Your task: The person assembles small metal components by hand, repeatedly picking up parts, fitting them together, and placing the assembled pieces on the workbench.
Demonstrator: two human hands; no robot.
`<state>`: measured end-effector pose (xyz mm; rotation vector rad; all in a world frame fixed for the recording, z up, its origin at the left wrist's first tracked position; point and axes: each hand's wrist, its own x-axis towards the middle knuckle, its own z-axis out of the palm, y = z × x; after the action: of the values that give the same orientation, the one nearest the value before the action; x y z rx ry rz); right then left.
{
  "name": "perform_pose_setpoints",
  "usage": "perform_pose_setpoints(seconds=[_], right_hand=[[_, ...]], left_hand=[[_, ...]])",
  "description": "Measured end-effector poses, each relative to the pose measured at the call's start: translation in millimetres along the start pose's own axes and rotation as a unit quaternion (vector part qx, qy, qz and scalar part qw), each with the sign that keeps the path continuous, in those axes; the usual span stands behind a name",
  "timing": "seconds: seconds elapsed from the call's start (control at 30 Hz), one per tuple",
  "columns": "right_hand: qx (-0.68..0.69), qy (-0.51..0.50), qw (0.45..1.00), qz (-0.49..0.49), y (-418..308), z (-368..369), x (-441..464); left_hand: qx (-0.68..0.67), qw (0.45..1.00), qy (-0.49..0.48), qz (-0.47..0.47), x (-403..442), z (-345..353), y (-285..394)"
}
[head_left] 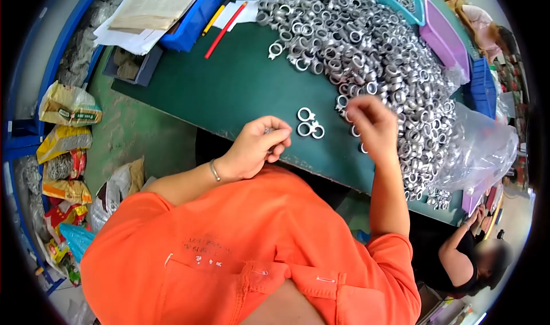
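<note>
My left hand (pixel 260 144) is closed in front of the table's near edge, fingers curled and thumb pressed over them. A bit of grey shows between the fingers, too small to name. To its right, a cluster of several small metal rings (pixel 310 124) with side lugs lies on the green tabletop. At the near edge of a large heap of similar metal rings (pixel 366 55), my right hand (pixel 373 127) hangs with its fingers drawn together, slightly blurred. What its fingertips hold, if anything, is hidden.
Behind the heap stand a turquoise tray (pixel 421 12) and a pink bin (pixel 447 38). Clear plastic sheeting (pixel 481 141) lies at right. A red pencil (pixel 226 29), a yellow pencil (pixel 213 20) and a blue bin (pixel 197 15) sit at back left. Another person (pixel 458 256) is at far right.
</note>
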<state>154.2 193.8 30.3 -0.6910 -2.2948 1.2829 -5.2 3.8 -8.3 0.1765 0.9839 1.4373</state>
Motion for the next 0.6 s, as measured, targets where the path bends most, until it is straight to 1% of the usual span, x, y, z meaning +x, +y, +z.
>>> perform_pose_setpoints(seconds=[0.03, 0.1, 0.13, 0.17, 0.23, 0.3, 0.33, 0.37, 0.4, 0.43, 0.47, 0.5, 0.53, 0.57, 0.6], right_hand=[[-0.064, -0.069, 0.995, -0.040, -7, 7, -10], [-0.155, -0.062, 0.984, -0.065, -8, 34, -30], [-0.198, -0.055, 0.978, -0.045, -2, 44, -38], [-0.226, -0.005, 0.972, -0.072, 3, 53, -42], [-0.220, 0.045, 0.970, -0.089, 11, 59, -48], [-0.054, 0.079, 0.995, -0.006, 6, 63, -56], [0.022, 0.079, 0.997, 0.011, 9, 64, -60], [0.200, 0.077, 0.974, 0.070, 12, 68, -66], [0.284, 0.068, 0.950, 0.114, 5, 69, -69], [0.364, 0.059, 0.917, 0.155, -3, 69, -70], [0.364, 0.060, 0.916, 0.157, -5, 69, -72], [0.394, 0.054, 0.903, 0.161, -6, 70, -74], [0.424, 0.047, 0.889, 0.166, -7, 71, -76], [0.426, 0.047, 0.888, 0.168, -8, 72, -77], [0.408, 0.055, 0.899, 0.152, -10, 73, -77]], left_hand=[[-0.002, 1.000, 0.006, -0.005, 1, 0, 0], [0.003, 1.000, 0.005, -0.009, 0, 5, 0], [0.005, 1.000, 0.002, -0.014, 0, 7, -1], [0.005, 1.000, 0.005, -0.019, 0, 8, -1], [0.024, 0.999, -0.020, -0.016, 0, 9, -1], [0.039, 0.999, -0.025, -0.017, 1, 8, -2], [0.061, 0.997, -0.036, -0.015, 1, 8, -2], [0.082, 0.995, -0.047, -0.014, 0, 9, -3], [0.111, 0.993, -0.038, -0.019, -1, 12, -2], [0.112, 0.993, -0.037, -0.021, 0, 13, -3], [0.111, 0.992, -0.057, -0.029, 1, 13, -4], [0.110, 0.990, -0.076, -0.037, 1, 14, -4], [0.106, 0.991, -0.074, -0.039, 1, 19, -2], [0.106, 0.991, -0.072, -0.040, 0, 20, -2], [0.111, 0.991, -0.070, -0.039, 0, 22, -1]])
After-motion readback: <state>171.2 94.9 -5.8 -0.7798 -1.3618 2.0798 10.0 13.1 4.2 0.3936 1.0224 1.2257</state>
